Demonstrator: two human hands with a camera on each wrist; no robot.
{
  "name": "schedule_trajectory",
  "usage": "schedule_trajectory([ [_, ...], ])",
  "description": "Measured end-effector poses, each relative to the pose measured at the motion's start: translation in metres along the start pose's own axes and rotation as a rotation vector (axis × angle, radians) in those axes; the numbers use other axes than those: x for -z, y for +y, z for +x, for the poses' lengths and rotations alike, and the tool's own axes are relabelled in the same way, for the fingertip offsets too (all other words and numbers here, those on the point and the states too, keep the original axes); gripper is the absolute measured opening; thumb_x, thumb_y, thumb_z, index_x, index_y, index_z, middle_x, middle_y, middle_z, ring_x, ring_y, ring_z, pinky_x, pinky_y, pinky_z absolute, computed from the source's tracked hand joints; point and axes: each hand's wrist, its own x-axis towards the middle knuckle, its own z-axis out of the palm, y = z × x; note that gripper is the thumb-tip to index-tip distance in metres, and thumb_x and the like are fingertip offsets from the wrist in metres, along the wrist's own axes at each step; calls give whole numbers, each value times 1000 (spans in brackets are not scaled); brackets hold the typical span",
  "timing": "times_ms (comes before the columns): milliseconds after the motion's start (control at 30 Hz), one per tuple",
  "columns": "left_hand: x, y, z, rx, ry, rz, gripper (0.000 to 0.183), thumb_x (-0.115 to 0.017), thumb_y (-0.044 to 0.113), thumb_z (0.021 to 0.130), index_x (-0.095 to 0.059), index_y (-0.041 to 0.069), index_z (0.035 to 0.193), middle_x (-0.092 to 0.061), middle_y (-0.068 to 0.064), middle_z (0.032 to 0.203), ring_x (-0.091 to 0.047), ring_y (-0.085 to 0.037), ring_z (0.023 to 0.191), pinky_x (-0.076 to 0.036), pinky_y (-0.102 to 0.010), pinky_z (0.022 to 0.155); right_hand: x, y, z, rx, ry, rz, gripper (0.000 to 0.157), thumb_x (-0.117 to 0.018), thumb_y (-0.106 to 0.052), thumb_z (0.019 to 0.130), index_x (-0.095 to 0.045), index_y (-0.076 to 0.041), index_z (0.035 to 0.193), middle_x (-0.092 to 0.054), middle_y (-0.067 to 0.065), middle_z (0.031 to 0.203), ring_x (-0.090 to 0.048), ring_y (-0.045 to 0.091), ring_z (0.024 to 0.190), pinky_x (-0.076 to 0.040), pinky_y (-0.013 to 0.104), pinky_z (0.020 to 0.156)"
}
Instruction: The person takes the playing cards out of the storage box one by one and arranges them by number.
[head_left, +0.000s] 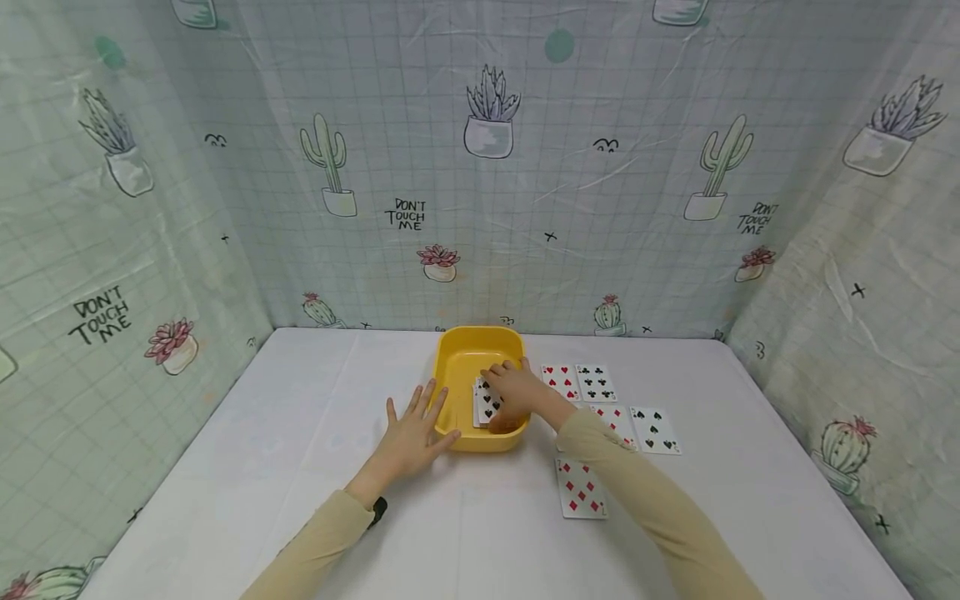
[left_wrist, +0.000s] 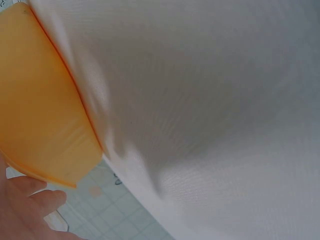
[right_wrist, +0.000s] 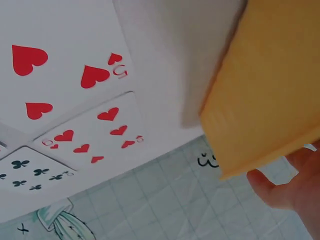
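Observation:
A yellow plastic tray [head_left: 456, 360] stands on the white table, with a small stack of playing cards [head_left: 486, 406] inside, a spade card face up on top. My left hand [head_left: 408, 442] lies against the tray's left side, its fingers spread along the rim. Reaching in from the right, my right hand [head_left: 517, 392] grips the stack, thumb near its lower edge and fingers near its upper edge. Part of the stack is hidden under that hand. In the right wrist view, a finger shows at the rim of the tray [right_wrist: 270, 100].
Face-up cards lie right of the tray: a six of hearts [head_left: 560, 382], a six of clubs [head_left: 596, 383], a diamond card [head_left: 617, 423], a five of spades [head_left: 655, 431] and a seven of diamonds [head_left: 581, 489]. A five of hearts [right_wrist: 30, 75] shows in the right wrist view. A patterned curtain [head_left: 570, 275] borders the table.

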Motion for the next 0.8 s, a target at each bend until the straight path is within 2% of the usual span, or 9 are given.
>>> schedule_trajectory([
  [200,2,0,1,4,-10,-12,75,-35,62,86,-16,18,144,-9,-9,151,-16,-33,137,-8,-70,98,30,0,-23,11,110,23,94,-68,-55,68,-26,-13,141,-35,7,141,-35,31,128,-20,60,102],
  [367,1,-1,2,3,-7,1,76,-33,64,85,-16,18,144,-9,-9,151,-16,-33,137,-8,-70,98,48,4,-50,13,146,31,96,-69,-53,67,-24,-11,141,-35,9,141,-34,32,128,-18,61,102],
  [600,1,-2,2,-2,4,-6,76,-35,63,85,-18,17,144,-9,-9,151,-16,-33,137,-8,-70,98,47,20,-89,47,215,4,98,-72,-51,65,-25,-10,141,-39,9,137,-38,30,122,-21,63,98],
  [800,0,0,1,2,5,-4,76,-35,63,85,-19,16,144,-11,-10,151,-18,-33,137,-8,-70,98,33,35,-125,24,244,-3,99,-72,-53,64,-27,-10,140,-42,9,135,-41,30,120,-25,62,95],
])
